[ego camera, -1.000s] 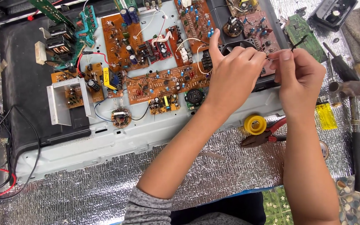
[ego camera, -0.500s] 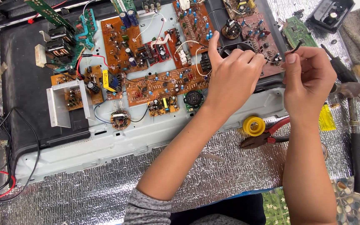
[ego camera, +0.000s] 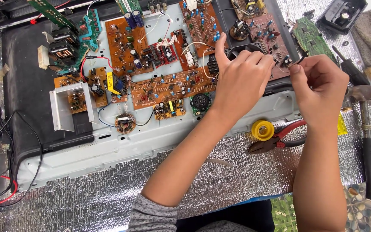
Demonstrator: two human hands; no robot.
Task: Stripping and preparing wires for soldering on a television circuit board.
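Two hands (ego camera: 280,77), copper-brown boards (ego camera: 172,88), crinkled foil (ego camera: 108,197)

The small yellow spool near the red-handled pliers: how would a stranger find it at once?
Start at the long grey metal chassis carrying orange circuit boards. Below its right edge, on silver foil matting, red-handled pliers lie. The small yellow spool touches their jaws: the only round, bright yellow thing there.

Yellow label (ego camera: 113,83) on brown circuit board (ego camera: 168,88)

Pliers (ego camera: 280,139) right of tape roll (ego camera: 263,129)
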